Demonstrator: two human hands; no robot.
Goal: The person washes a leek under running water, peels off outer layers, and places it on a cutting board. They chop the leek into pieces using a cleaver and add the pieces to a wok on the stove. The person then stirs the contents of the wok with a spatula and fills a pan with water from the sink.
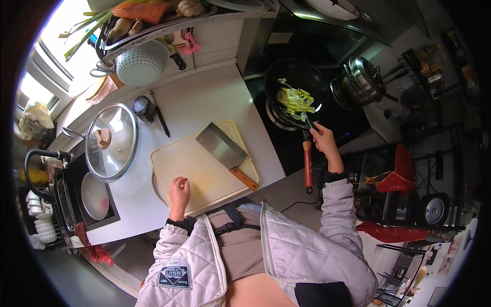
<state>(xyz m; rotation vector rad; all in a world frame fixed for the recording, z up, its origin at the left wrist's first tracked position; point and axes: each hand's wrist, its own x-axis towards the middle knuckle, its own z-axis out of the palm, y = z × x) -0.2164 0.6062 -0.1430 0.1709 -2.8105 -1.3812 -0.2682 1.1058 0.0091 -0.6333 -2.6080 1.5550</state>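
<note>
My right hand (pixel 323 139) is closed around the handle of a cooking utensil (pixel 309 121), whose far end reaches into a black wok (pixel 324 82) on the stove. Cut pale-green vegetable pieces (pixel 295 100) lie in the wok, around the utensil. The wok's reddish wooden handle (pixel 308 163) points towards me, just left of my right wrist. My left hand (pixel 180 193) hovers by the near left part of a cream cutting board (pixel 199 172), fingers loosely curled, with no object visible in it. A cleaver (pixel 222 146) with a wooden handle lies flat on the board's right side.
Left of the board are a glass lid (pixel 111 142), a small jar (pixel 143 108) and a black pen-like object (pixel 162 121). A sink (pixel 111 213) holds a bowl (pixel 94 195). Beyond the wok stands a steel pot (pixel 362 82). A vegetable shelf (pixel 184 23) overhangs the counter's back.
</note>
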